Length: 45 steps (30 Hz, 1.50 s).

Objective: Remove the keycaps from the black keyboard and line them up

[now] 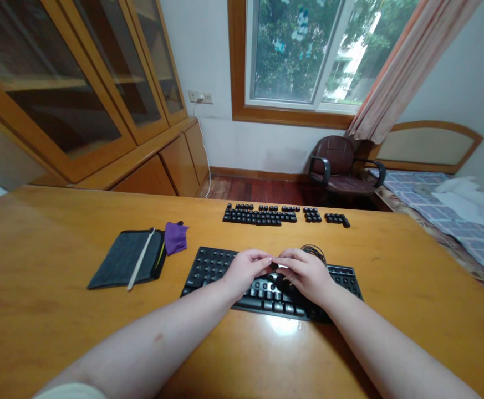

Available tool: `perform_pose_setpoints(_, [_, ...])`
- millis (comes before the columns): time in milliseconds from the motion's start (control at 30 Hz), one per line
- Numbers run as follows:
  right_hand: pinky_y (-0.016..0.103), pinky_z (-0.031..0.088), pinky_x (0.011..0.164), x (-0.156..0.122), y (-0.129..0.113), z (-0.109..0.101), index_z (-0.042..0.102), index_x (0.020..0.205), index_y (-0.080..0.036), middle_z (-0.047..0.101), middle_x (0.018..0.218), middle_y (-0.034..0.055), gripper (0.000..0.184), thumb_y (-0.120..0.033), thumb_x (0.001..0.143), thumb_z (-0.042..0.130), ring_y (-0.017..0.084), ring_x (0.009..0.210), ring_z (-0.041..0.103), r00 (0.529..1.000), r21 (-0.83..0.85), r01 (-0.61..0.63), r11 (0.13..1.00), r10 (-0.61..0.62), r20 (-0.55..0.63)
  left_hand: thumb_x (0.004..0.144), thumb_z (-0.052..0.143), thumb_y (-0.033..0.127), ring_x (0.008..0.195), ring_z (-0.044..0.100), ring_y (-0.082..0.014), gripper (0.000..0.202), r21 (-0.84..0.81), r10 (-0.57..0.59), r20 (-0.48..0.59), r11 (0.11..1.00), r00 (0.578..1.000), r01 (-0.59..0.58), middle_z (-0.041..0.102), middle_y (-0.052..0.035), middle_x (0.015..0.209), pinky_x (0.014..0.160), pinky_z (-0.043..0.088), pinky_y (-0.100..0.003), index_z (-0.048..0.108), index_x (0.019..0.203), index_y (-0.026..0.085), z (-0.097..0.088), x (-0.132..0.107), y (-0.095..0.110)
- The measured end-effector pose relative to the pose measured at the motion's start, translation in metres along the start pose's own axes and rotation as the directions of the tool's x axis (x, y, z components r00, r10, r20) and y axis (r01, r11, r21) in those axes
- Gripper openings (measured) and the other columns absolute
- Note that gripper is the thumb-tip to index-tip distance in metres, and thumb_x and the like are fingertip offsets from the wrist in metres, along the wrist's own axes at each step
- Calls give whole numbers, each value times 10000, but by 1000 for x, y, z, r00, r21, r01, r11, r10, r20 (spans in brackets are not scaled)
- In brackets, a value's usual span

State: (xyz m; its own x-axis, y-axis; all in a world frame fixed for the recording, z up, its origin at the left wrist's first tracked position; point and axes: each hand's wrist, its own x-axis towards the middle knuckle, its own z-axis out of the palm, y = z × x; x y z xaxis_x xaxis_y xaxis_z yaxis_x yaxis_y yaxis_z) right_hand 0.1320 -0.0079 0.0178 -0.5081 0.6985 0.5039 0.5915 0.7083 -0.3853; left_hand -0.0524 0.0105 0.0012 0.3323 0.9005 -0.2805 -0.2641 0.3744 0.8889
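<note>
A black keyboard lies on the desk, many of its upper and side keys stripped to bare switch posts while the lowest rows still carry keycaps. Above its middle, my left hand is closed, thumb and fingers pinched at the tips. My right hand meets it there, its fingers also pinched. Between the fingertips sits a small black keycap, mostly covered by the fingers. Behind the keyboard, removed keycaps stand in ordered rows. The keyboard's coiled cable rests just beyond my right hand.
To the left lie a dark grey zip pouch with a pale flat stick across it, and a purple cloth. The wooden desk ends just behind the keycap rows. Farther off are a chair and a bed.
</note>
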Motion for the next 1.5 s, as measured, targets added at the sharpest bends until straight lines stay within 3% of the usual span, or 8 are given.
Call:
perform_pose_setpoints(167, [280, 524, 739, -1, -1, 6, 555, 1180, -269, 644, 987, 57, 325, -191, 869, 505, 150, 850, 619, 1000, -6, 17, 1000, -17, 22, 572, 780, 340, 657, 606, -117, 285, -4, -19, -10, 1000, 1000, 19, 685, -38, 722, 687, 479, -235, 697, 731, 119, 0, -1, 1])
perform_pose_setpoints(367, [292, 524, 767, 1, -3, -3, 624, 1054, -240, 662, 972, 66, 225, -229, 861, 510, 166, 874, 627, 994, 15, -91, 996, 91, -51, 645, 734, 311, 747, 632, -139, 282, -35, 7, 25, 999, 1000, -6, 694, -61, 836, 759, 469, -264, 681, 850, 126, 1, -3, 0])
perform_pose_setpoints(433, [297, 525, 729, 9, 1, -15, 646, 995, -222, 672, 944, 70, 193, -265, 841, 537, 177, 825, 634, 969, -28, -225, 974, 221, -113, 672, 709, 294, 755, 638, -145, 259, 0, 20, 21, 1000, 1000, -20, 693, -71, 867, 767, 466, -278, 670, 871, 132, 2, -4, 0])
perform_pose_setpoints(533, [296, 509, 672, 29, 17, -33, 660, 972, -208, 687, 896, 61, 222, -322, 791, 598, 188, 748, 635, 886, -139, -457, 879, 435, -161, 705, 669, 276, 731, 635, -140, 198, 70, 25, 29, 997, 999, -27, 692, -78, 849, 749, 465, -275, 668, 837, 128, 2, -4, 1])
perform_pose_setpoints(633, [307, 471, 739, 55, 45, -39, 685, 940, -201, 689, 931, 73, 222, -316, 760, 624, 228, 861, 625, 828, -314, -555, 770, 547, -124, 705, 659, 269, 720, 631, -139, 180, 97, 24, 28, 995, 999, -26, 691, -74, 840, 739, 465, -270, 668, 816, 128, 2, -4, 1])
perform_pose_setpoints(800, [274, 432, 728, 74, 85, -16, 698, 944, -209, 684, 936, 80, 217, -274, 759, 608, 223, 865, 619, 740, -465, -583, 666, 672, 35, 702, 655, 280, 713, 629, -144, 177, 121, 23, 18, 992, 1000, -24, 686, -56, 773, 723, 457, -263, 665, 800, 134, 3, -4, 1])
perform_pose_setpoints(1033, [251, 411, 767, 64, 99, 11, 679, 1008, -212, 655, 1013, 82, 256, -293, 804, 546, 208, 927, 592, 728, -486, -577, 656, 683, 58, 698, 632, 238, 687, 615, -128, 141, 126, 16, 31, 992, 999, -19, 681, -50, 771, 692, 451, -244, 663, 782, 129, 4, -3, 3])
perform_pose_setpoints(1500, [270, 423, 700, 65, 105, 20, 694, 931, -192, 681, 927, 103, 254, -335, 811, 521, 215, 845, 615, 723, -513, -568, 644, 688, 63, 661, 661, 263, 682, 611, -147, 171, 161, 27, 41, 986, 999, -33, 681, -50, 728, 705, 457, -272, 670, 766, 129, 6, -6, 6])
